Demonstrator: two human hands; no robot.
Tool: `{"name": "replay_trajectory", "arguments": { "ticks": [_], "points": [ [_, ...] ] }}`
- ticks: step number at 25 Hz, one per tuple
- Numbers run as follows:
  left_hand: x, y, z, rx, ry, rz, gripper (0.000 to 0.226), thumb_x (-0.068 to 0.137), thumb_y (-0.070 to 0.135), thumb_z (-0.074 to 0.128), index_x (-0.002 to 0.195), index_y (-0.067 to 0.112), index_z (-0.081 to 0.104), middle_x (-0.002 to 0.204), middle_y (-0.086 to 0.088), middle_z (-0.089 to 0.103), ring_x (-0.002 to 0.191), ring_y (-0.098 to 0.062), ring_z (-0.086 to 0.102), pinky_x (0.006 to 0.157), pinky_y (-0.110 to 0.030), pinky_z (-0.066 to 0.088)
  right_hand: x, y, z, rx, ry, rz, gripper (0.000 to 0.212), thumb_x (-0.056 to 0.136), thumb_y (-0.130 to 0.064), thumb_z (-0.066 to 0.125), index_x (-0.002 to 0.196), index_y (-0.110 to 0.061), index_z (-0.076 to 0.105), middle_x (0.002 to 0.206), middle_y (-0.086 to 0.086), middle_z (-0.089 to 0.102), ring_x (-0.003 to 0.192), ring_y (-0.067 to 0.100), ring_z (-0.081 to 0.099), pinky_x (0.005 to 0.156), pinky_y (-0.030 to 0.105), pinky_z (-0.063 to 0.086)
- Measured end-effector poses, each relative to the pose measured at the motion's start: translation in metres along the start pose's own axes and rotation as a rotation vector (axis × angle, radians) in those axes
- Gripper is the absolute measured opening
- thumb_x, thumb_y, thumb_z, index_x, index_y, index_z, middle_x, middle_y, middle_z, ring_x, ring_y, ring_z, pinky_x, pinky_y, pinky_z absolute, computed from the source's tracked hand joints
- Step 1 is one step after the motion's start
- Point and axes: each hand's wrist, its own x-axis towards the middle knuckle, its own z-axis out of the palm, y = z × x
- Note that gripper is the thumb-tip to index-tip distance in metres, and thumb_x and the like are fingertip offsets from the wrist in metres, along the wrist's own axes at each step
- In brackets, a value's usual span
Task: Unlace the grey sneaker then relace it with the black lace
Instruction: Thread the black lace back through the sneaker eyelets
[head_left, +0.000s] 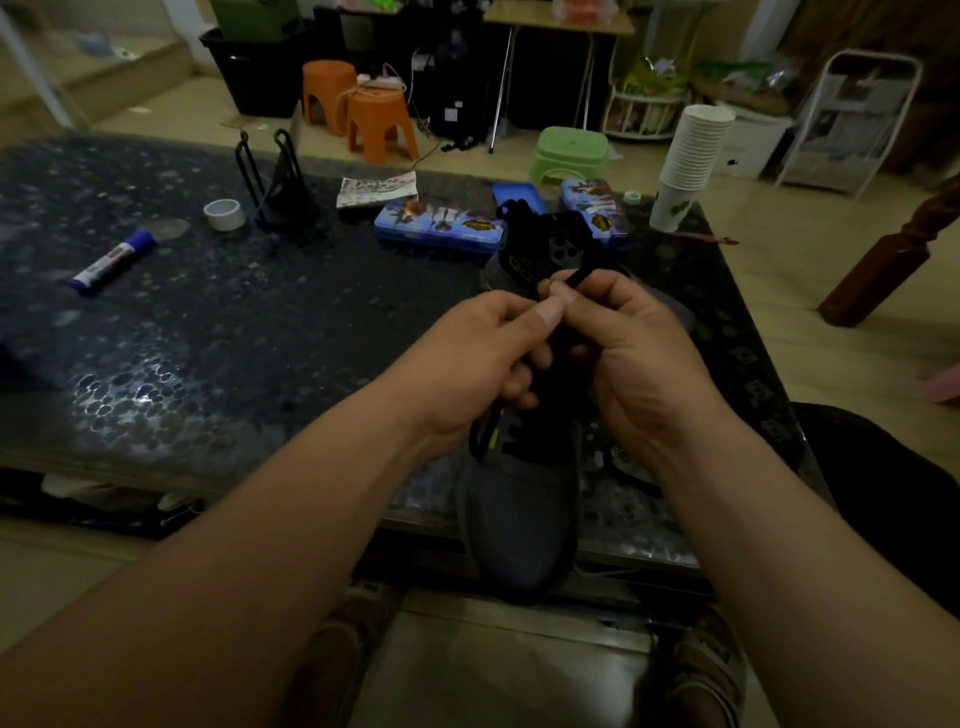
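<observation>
Grey sneaker (519, 525) on bench (208, 332) edge, toe toward person; left hand (478, 358) and right hand (639, 353) both pinch black lace (574, 280) above tongue.

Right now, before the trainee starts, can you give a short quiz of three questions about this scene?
1. True or false: the grey sneaker lies on the floor.
2. What do the left hand and the right hand both hold above the sneaker?
A. a white tape roll
B. the black lace
C. a blue tin
3. Fill in: seen from the person, the stack of paper cups stands to the far ___ of the sneaker.

Key
1. False: it lies on the table, with its toe towards the person.
2. B
3. right
</observation>
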Motion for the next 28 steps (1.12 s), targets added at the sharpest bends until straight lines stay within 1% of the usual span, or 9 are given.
{"name": "replay_trajectory", "arguments": {
  "ticks": [3,8,10,14,17,20,23,25,28],
  "points": [
    [-0.003,0.006,-0.013,0.187,0.085,0.025,0.021,0.108,0.026,0.053,0.093,0.013,0.059,0.059,0.005,0.044,0.045,-0.007,0.033,0.044,-0.021,0.030,0.006,-0.002,-0.005,0.003,0.049,-0.013,0.011,0.097,-0.017,0.068,0.087,-0.019,0.064,0.077,-0.005,0.064,0.062,0.005,0.053,0.059,0.023,0.039],
    [-0.001,0.010,-0.019,0.235,0.055,0.063,0.016,0.107,0.022,0.054,0.110,0.010,0.065,0.086,-0.007,0.069,0.066,-0.012,0.056,0.066,-0.035,0.055,0.009,-0.009,-0.008,-0.317,0.020,-0.156,0.019,0.094,-0.016,0.072,0.079,-0.023,0.063,0.071,-0.010,0.063,0.065,0.004,0.057,0.063,0.023,0.044],
    [0.000,0.014,-0.014,0.175,0.047,0.095,0.018,0.109,0.024,0.052,0.106,0.009,0.062,0.073,0.000,0.060,0.054,-0.007,0.046,0.050,-0.021,0.043,0.009,-0.011,-0.004,-0.391,-0.033,-0.186,0.017,0.095,-0.017,0.070,0.080,-0.020,0.064,0.071,-0.007,0.063,0.065,0.004,0.057,0.063,0.022,0.046],
    [0.008,0.009,-0.022,0.307,0.190,0.179,0.023,0.106,0.028,0.057,0.091,0.016,0.069,0.049,0.018,0.043,0.046,-0.001,0.037,0.047,-0.016,0.030,0.021,-0.017,-0.014,-0.501,0.013,-0.138,0.024,0.103,-0.035,0.058,0.094,-0.022,0.076,0.091,-0.005,0.074,0.084,0.008,0.064,0.077,0.028,0.049],
    [0.009,-0.003,-0.021,0.317,0.202,0.195,0.017,0.104,0.023,0.061,0.098,0.015,0.074,0.053,0.019,0.056,0.049,0.004,0.048,0.051,-0.010,0.038,0.045,-0.013,-0.035,-1.176,-0.045,-0.217,0.039,0.098,-0.056,0.053,0.108,-0.027,0.078,0.099,-0.006,0.074,0.094,0.011,0.068,0.082,0.032,0.052],
    [0.013,-0.014,-0.018,0.491,0.180,0.297,0.012,0.104,0.024,0.061,0.096,0.023,0.071,0.083,0.007,0.070,0.076,-0.004,0.062,0.072,-0.025,0.051,0.055,-0.008,-0.038,-1.637,-0.158,-0.097,0.052,0.090,-0.075,0.047,0.111,-0.037,0.074,0.108,0.003,0.054,0.115,0.030,0.051,0.099,0.045,0.047],
    [0.019,-0.024,-0.019,0.668,0.177,0.296,0.012,0.105,0.031,0.056,0.095,0.028,0.062,0.078,0.008,0.060,0.069,-0.008,0.054,0.066,-0.036,0.046,0.054,-0.013,-0.033,-1.591,-0.182,-0.172,0.032,0.091,-0.063,0.062,0.104,-0.035,0.069,0.108,0.004,0.043,0.114,0.028,0.042,0.096,0.041,0.044],
    [0.022,-0.028,-0.022,0.722,0.199,0.279,0.014,0.106,0.033,0.053,0.094,0.027,0.058,0.073,0.005,0.055,0.064,-0.011,0.049,0.060,-0.038,0.043,0.049,-0.016,-0.035,-1.307,-0.238,-0.274,0.022,0.093,-0.045,0.071,0.096,-0.023,0.068,0.100,0.003,0.055,0.094,0.016,0.053,0.079,0.032,0.044],
    [0.023,-0.028,-0.024,0.705,0.231,0.304,0.014,0.106,0.034,0.052,0.095,0.026,0.058,0.077,0.002,0.059,0.072,-0.018,0.055,0.067,-0.049,0.051,0.043,-0.013,-0.039,-1.090,-0.346,-0.135,0.024,0.097,-0.036,0.070,0.098,-0.012,0.067,0.088,0.007,0.067,0.075,0.023,0.062,0.071,0.036,0.046]
  ]
}}
